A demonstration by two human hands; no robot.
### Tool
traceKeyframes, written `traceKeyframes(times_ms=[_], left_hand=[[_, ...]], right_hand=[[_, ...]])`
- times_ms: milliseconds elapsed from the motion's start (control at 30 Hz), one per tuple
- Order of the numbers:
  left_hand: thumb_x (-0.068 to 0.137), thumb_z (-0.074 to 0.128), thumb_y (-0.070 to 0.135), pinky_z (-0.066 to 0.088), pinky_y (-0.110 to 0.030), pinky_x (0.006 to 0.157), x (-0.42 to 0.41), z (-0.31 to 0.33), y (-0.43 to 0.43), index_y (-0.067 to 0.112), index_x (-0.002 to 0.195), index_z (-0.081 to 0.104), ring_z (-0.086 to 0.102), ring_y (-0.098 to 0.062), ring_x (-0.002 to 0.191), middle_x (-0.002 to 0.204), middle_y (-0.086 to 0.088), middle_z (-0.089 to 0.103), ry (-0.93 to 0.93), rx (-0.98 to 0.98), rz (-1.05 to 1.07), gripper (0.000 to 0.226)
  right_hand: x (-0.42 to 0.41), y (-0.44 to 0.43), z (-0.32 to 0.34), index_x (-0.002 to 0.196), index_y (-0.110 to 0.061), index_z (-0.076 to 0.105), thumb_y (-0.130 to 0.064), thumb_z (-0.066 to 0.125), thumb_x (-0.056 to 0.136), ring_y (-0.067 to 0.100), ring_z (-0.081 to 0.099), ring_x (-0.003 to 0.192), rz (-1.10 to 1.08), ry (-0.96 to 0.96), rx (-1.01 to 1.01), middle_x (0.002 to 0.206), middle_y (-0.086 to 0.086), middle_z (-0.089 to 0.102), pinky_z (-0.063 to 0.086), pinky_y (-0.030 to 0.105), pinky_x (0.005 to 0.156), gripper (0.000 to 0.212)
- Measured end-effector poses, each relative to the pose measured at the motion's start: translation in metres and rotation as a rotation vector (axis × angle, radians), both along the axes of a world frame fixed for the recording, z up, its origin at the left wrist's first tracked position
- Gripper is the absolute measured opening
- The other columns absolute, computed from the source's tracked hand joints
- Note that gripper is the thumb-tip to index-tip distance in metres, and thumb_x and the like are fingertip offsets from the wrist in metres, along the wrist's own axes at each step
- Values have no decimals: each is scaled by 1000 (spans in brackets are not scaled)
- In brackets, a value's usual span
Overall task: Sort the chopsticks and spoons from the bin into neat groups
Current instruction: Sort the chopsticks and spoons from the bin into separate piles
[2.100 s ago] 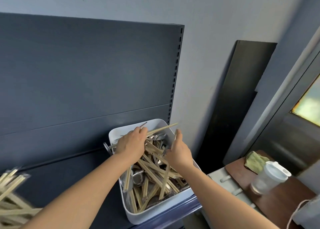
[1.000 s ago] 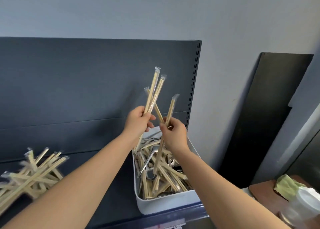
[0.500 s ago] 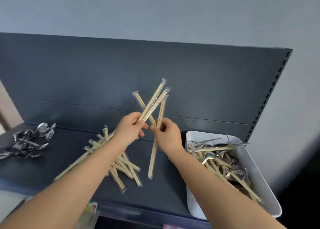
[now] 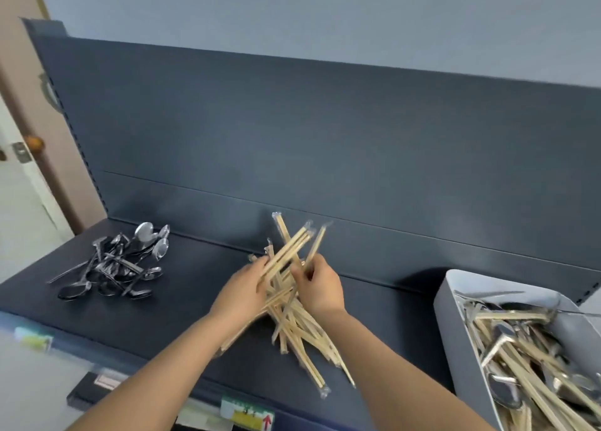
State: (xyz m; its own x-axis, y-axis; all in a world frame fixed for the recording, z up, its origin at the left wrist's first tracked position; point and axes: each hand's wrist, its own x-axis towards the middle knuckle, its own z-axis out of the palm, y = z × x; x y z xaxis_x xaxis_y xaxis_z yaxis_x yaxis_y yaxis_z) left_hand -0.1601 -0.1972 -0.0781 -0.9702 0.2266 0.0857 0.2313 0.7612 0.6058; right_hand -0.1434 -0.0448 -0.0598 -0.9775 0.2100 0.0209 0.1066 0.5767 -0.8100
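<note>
Several chopsticks (image 4: 292, 247) fan upward, clamped in the left grip (image 4: 242, 293) and right grip (image 4: 321, 288)

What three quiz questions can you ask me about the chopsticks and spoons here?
1. True or false: the spoon pile lies left of the chopstick pile on the shelf.
2. What do the left hand and right hand hold? A) spoons B) wrapped chopsticks C) a cup
3. Fill in: the white bin holds chopsticks mixed with ____.

Key: 1 true; 2 B; 3 spoons.
</note>
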Motion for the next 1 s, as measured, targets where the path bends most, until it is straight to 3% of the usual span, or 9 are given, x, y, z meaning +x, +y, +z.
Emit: traceKeyframes(times_ms=[33,100,167,267,400,600,800,1000], left_hand=[[96,50,23,45,-39,97,-5,-12,-5,21,146,30,51,-23,121,137,-6,51,-63,-129,-55,53],[94,55,38,29,-44,114,-9,-33,-12,21,155,2,21,-26,145,161,-6,14,-224,-352,-138,82],[89,58,50,13,-47,119,-10,-51,-17,20,154,-9,-4,-23,149,161,-1,-16,-297,-501,-202,98],[91,58,45,3,-48,119,-15,-63,-21,21,153,-15,-16,-21,148,156,1,-31,-237,-565,-229,99],[96,54,28,2,-48,120,-25,-65,-22,22,151,-19,-16,-24,148,157,-3,-30,-169,-620,-246,91],[93,57,42,2,-46,120,-28,-51,-5,24,154,-10,-13,-27,148,160,-8,-19,-100,-563,-268,92],[84,54,7,5,-46,120,-23,-18,46,26,153,11,-5,-26,149,162,-6,-3,39,-591,-393,83],[95,50,24,21,-39,116,-5,11,124,20,145,33,13,-23,146,156,-5,21,226,-591,-489,53]], right_hand=[[-5,-4,-8,100,-16,50,-35,54,95,22,57,89,17,-80,66,93,-2,59,43,32,69,20],[-8,-8,-28,127,-18,43,-32,53,92,25,55,111,92,-249,257,121,3,57,46,34,82,40],[-6,-9,-46,144,-21,29,-34,55,90,27,45,127,169,-344,449,139,4,45,43,39,98,61],[-5,-11,-55,149,-28,25,-40,53,93,26,34,135,252,-337,612,150,2,30,35,41,108,63],[-10,-12,-52,145,-27,33,-44,56,91,25,30,138,254,-332,652,151,1,31,33,41,111,61],[2,9,-47,144,-25,36,-45,56,92,24,28,140,218,-302,661,152,1,31,32,38,112,59],[27,61,-22,137,-18,46,-34,55,90,27,37,131,69,-252,691,139,5,42,37,35,105,51],[66,137,8,133,-17,50,-36,59,88,27,41,125,-93,-178,754,131,5,47,38,36,102,49]])
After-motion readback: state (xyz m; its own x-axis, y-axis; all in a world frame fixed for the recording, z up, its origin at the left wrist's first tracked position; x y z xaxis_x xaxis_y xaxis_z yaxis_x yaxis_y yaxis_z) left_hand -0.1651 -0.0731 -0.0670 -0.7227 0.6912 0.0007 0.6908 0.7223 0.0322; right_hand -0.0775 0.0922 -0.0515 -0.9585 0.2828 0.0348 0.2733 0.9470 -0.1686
